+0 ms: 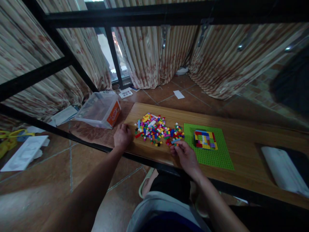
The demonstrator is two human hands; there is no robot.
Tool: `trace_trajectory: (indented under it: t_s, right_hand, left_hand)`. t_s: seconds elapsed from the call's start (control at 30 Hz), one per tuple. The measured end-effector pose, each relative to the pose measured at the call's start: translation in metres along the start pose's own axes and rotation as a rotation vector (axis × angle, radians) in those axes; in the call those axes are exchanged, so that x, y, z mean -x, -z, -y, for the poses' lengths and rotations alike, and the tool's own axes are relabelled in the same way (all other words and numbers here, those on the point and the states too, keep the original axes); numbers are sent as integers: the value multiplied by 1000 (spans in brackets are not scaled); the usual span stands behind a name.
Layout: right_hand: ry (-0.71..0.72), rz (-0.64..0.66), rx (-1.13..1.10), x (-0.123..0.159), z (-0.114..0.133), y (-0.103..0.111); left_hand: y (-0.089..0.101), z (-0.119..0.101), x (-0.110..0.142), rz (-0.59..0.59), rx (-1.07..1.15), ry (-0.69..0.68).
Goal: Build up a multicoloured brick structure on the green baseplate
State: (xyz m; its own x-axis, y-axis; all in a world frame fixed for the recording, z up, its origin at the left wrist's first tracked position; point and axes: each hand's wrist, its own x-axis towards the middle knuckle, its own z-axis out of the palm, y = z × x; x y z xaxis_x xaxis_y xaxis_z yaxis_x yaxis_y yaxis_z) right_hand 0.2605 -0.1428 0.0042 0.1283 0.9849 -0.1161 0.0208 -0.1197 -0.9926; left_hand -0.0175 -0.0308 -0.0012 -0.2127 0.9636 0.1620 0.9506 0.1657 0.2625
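Observation:
Many small toy bricks in mixed colours lie in a loose pile on the wooden tabletop. My right hand is at the pile's near right end, thumb and fingers pinched around a small toy brick whose shape is hard to make out. Just beyond those fingertips lies a light blue brick. A green baseplate is to the right of that hand and bears a low square brick build, its border mostly red and yellow. Left of the pile, my left hand rests curled by the table edge, with nothing showing in it.
A clear plastic box with an orange label stands beyond my left hand on a brown cloth. At the table's right lies a white object. Dark metal bars cross above, before striped curtains. White packaging lies at far left.

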Motion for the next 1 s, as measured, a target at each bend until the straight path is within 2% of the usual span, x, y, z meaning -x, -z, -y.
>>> trace_trajectory:
  t_s: [0.33, 0.67, 0.83, 1.0]
  right_hand:
    - [76, 38, 77, -1, 5, -3]
    - [55, -149, 118, -11, 8, -11]
    - [28, -169, 119, -15, 7, -10]
    - [12, -130, 280, -24, 6, -6]
  left_hand:
    - [-1, 1, 0, -14, 3, -18]
    - [-2, 2, -1, -13, 0, -20]
    - [-2, 2, 0, -7, 12, -13]
    - [0, 0, 0, -7, 15, -10]
